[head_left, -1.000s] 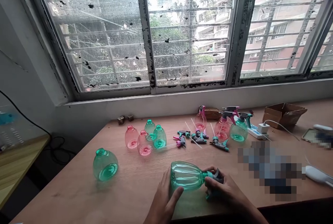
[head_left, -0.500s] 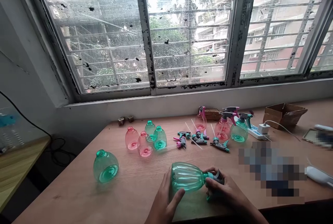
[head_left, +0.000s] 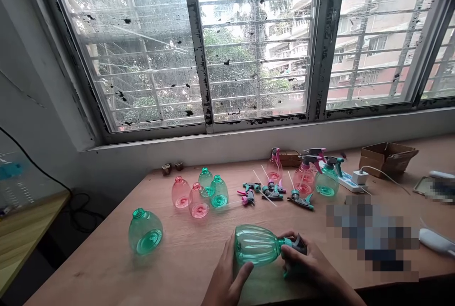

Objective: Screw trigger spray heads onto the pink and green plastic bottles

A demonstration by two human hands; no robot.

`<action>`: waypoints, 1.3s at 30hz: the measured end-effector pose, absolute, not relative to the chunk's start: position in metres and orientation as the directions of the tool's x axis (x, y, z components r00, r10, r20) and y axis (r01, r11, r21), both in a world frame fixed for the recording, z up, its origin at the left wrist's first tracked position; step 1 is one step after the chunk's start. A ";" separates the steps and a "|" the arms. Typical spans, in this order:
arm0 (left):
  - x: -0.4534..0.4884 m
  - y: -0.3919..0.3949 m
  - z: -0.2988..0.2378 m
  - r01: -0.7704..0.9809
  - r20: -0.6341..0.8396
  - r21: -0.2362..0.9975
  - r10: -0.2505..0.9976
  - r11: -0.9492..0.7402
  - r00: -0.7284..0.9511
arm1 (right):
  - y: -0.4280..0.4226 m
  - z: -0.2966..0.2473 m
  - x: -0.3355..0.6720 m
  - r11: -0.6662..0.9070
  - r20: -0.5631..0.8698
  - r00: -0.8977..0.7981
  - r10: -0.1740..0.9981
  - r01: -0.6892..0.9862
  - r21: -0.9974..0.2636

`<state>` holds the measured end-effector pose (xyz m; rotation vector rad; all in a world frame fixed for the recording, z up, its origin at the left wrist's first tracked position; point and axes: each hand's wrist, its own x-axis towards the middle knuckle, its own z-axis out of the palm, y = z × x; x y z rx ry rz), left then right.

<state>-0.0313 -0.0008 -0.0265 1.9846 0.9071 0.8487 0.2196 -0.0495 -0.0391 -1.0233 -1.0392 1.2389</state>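
Observation:
A clear green spray bottle [head_left: 256,245] lies sideways between my hands above the front of the table, its base to the left. My left hand [head_left: 232,273] is wrapped around the base end, thumb along the near side. Around the grey and teal trigger head [head_left: 300,245] at the bottle's neck, my right hand [head_left: 302,261] is closed; its palm hides part of the trigger. Loose trigger sprayer heads [head_left: 272,191] with thin tubes lie farther back. An open-necked green bottle [head_left: 145,232] stands to the left.
Pink bottles [head_left: 199,204] and green bottles [head_left: 219,192] without tops stand in a group behind. Assembled spray bottles [head_left: 304,178] stand at the back right, near a power strip [head_left: 350,182] and a cardboard box [head_left: 387,160]. A blurred patch [head_left: 373,235] covers something at right.
The view has shifted slightly. Both hands keep the spray bottle in nearly the same place; no other object has visibly moved.

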 end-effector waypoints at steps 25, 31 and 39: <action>-0.034 0.004 -0.033 0.291 0.267 0.838 0.813 -0.461 0.518 | -0.052 -0.039 0.218 0.073 0.048 0.096 0.994 -0.265 -0.961; -0.035 0.003 -0.042 0.288 0.309 0.804 0.780 -0.520 0.545 | -0.053 -0.038 0.219 0.067 0.047 0.081 0.996 -0.258 -0.964; -0.031 0.000 -0.027 0.288 0.275 0.834 0.806 -0.471 0.524 | -0.053 -0.038 0.223 0.050 0.042 0.040 0.998 -0.244 -0.969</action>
